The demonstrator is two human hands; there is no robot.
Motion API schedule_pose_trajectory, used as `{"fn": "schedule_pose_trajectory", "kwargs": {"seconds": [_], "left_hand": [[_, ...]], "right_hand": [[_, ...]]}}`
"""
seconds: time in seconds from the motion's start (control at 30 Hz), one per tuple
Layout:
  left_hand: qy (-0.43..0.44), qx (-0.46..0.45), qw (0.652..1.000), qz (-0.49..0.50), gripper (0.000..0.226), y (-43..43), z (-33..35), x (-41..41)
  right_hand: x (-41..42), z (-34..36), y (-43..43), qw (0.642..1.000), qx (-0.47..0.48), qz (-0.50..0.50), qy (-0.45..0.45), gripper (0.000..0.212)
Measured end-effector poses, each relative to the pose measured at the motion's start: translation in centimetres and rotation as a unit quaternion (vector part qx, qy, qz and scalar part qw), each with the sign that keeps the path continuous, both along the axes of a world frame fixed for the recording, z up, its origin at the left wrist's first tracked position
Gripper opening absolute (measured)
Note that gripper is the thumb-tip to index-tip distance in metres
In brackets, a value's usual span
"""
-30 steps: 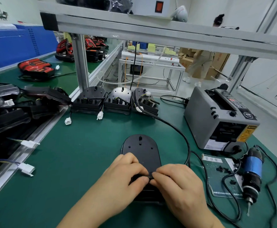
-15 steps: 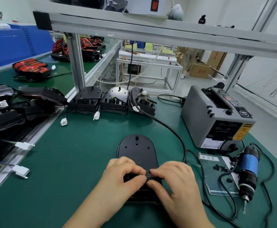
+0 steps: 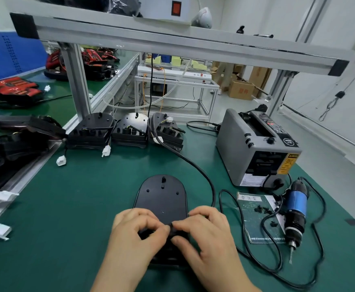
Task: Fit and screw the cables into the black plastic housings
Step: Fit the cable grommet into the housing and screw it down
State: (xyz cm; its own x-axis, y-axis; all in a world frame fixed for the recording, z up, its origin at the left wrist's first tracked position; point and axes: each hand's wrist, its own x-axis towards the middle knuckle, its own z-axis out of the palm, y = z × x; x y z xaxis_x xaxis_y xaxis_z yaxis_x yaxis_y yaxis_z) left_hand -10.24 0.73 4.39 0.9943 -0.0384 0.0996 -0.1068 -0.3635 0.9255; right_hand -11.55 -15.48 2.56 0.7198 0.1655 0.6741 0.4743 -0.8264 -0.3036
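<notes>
At the green table's (image 3: 77, 207) front edge, my left hand (image 3: 138, 232) and right hand (image 3: 210, 234) meet, both pinching a small black piece (image 3: 171, 225) over the rounded black plastic housing (image 3: 161, 197).

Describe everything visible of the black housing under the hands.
The black housing is matte plastic, rounded at its far end, lying flat on the green mat, with small holes and a raised post near that end. The left hand and right hand cover its near end, pinching a small black part there.

Head-worn view, forward and down, close over bench (image 3: 67, 207).
</notes>
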Motion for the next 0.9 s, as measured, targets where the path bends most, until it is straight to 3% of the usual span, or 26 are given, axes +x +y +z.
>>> {"fn": "schedule_pose_trajectory", "kwargs": {"seconds": [0.33,0.4,0.47,0.57,0.63,0.77,0.9], "left_hand": [[-0.011,0.008,1.0,-0.01,0.027,0.0,-0.4,-0.1],[-0.009,-0.001,1.0,-0.011,0.026,0.0,-0.4,-0.1],[-0.011,-0.005,1.0,-0.014,0.026,0.1,-0.5,-0.1],[-0.012,-0.003,1.0,-0.013,0.027,0.1,-0.6,0.0],[-0.011,-0.002,1.0,-0.014,0.026,0.0,-0.6,0.0],[-0.008,-0.003,1.0,-0.016,0.025,0.1,-0.6,-0.1],[-0.008,-0.002,1.0,-0.01,0.025,0.0,-0.6,-0.1]], "right_hand": [[-0.5,1.2,-1.0,0.998,0.043,0.03,0.026,0.017],[-0.5,2.1,-3.2,0.995,0.089,-0.024,0.03,0.008],[0.1,3.2,-6.8,0.981,0.107,-0.148,0.071,0.01],[1.5,4.0,-12.4,0.918,-0.02,-0.319,0.234,0.009],[2.3,3.3,-14.3,0.886,-0.107,-0.346,0.288,0.012],[3.4,1.6,-14.8,0.881,-0.157,-0.33,0.3,0.022],[3.9,0.7,-14.8,0.875,-0.207,-0.341,0.274,0.016]]}}
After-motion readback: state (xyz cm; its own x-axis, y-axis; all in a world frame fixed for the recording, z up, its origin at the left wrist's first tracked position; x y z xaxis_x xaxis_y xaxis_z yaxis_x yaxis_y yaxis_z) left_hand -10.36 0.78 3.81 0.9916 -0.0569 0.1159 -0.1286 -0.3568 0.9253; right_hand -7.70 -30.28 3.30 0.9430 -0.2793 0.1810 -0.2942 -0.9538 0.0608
